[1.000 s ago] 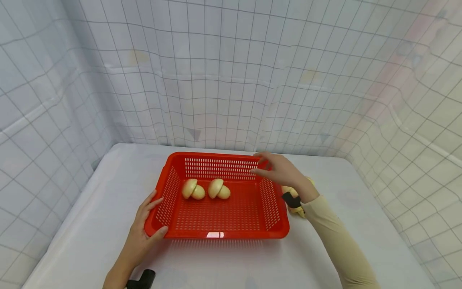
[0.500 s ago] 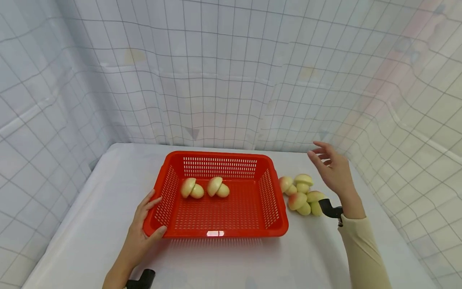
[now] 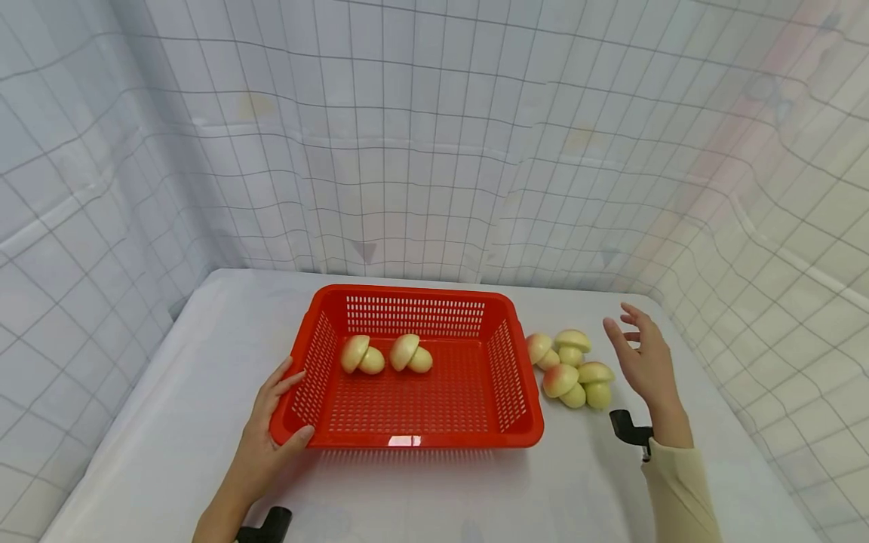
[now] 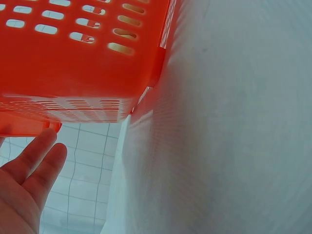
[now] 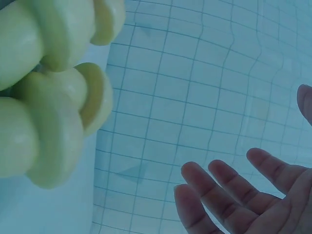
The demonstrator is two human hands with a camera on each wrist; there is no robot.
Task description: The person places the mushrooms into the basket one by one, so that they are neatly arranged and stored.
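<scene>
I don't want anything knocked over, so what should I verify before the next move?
1. Left hand touching the red basket's rim: ok.
2. Right hand holding nothing: ok.
3. Two mushroom-shaped pieces lying inside the basket: ok.
4. All pieces inside: not ok; four outside pieces sit to the basket's right.
5. Outside pieces well separated: not ok; they are bunched together.
6. Nearest outside piece clear of the basket: cannot tell.

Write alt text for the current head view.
Red perforated plastic basket holding two pale-yellow mushroom-shaped pieces on a white-covered table, a person's left hand resting at its front-left corner. Four similar pieces lie clustered to its right, near the empty right hand.
</scene>
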